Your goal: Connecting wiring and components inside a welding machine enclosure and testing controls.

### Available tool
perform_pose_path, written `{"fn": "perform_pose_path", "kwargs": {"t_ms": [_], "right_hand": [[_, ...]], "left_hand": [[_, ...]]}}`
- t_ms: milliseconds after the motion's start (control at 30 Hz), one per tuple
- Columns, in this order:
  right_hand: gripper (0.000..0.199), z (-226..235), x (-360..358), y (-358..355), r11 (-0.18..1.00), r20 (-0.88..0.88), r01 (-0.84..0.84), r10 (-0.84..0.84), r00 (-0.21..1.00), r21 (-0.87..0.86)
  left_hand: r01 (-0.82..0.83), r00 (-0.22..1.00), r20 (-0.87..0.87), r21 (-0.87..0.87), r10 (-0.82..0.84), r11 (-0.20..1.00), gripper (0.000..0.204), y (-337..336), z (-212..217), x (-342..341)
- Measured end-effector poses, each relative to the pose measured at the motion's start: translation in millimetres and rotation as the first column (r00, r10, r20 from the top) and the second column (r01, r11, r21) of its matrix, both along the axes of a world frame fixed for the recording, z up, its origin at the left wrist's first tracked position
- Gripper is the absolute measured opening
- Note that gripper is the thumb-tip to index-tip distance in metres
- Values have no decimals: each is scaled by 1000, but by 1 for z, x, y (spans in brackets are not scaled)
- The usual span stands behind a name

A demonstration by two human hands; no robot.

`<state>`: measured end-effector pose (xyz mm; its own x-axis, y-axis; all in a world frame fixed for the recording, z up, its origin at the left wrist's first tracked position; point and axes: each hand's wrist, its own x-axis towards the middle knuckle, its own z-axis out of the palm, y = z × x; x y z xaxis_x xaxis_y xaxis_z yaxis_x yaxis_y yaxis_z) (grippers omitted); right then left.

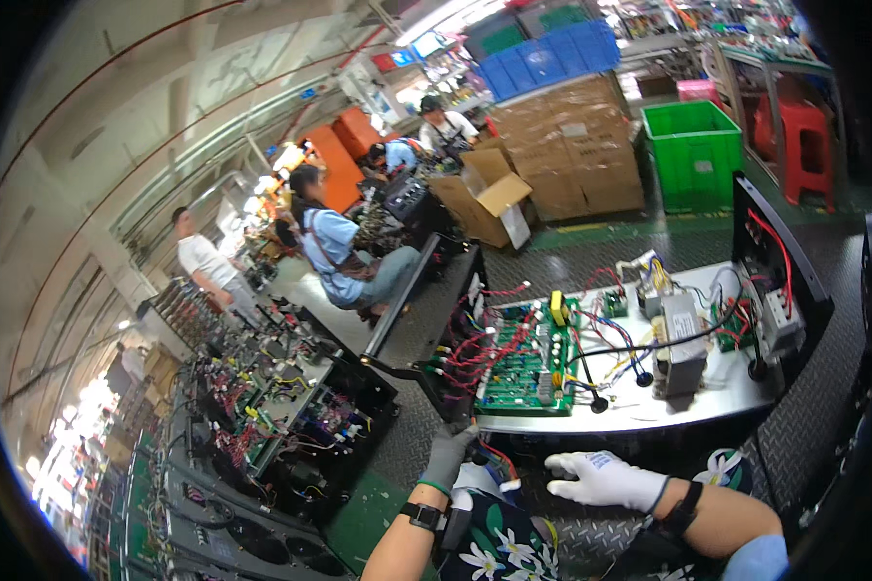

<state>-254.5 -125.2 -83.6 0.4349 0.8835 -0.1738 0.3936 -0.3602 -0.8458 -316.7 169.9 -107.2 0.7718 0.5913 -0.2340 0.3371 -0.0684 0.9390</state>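
In front of me is an open equipment chassis with a white metal base plate (620,412). A green circuit board (525,373) with many red wires is mounted on its left part. A block-shaped transformer (681,339) stands on the right part. My left hand (448,455), in a grey glove, is at the plate's front left corner, its fingers closed together; what they hold is too small to make out. Close beside it hangs a red wire (499,459) with a pale end. My right hand (606,480), in a white glove, is held below the plate's front edge, fingers stretched out, holding nothing.
More open chassis (281,397) full of wiring stand at the left. Behind are cardboard boxes (572,145), a blue crate (550,63), a green bin (693,155) and a red stool (799,145). A seated person (334,242) and several others work farther back.
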Motion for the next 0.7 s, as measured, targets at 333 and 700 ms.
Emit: {"fn": "perform_pose_path", "kwargs": {"t_ms": [333, 700], "right_hand": [[34, -52, 21, 82, 932, -650, 208, 39, 759, 298], [25, -3, 20, 48, 859, -854, 460, -55, 518, 224]], "left_hand": [[35, 956, 292, -219, 31, 975, 23, -39, 21, 5], [-67, 930, 352, -112, 103, 991, 29, -51, 11, 5]]}}
